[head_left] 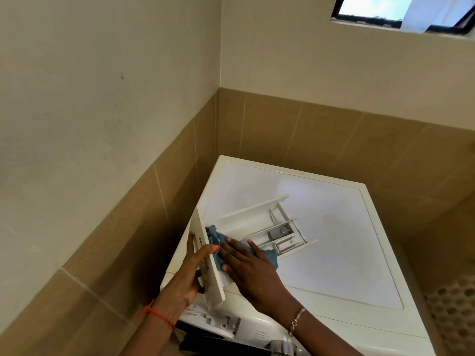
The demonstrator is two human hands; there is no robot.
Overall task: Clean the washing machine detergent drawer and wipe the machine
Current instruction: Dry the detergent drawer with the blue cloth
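The white detergent drawer [259, 222] lies on top of the white washing machine [334, 227], pulled out of its slot. My left hand [189, 276] grips the drawer's flat front panel [205, 255], thumb over its top edge. My right hand [250, 268] presses a blue cloth [270, 255] flat into the drawer's near compartment, just behind the panel. The far compartments with a grey insert [279, 232] lie uncovered.
The machine stands in a corner between beige walls with brown tiles [334, 134]. The empty drawer slot [218, 322] and a chrome dial [284, 346] show on the machine's front below my arms. A window [401, 14] sits high on the right.
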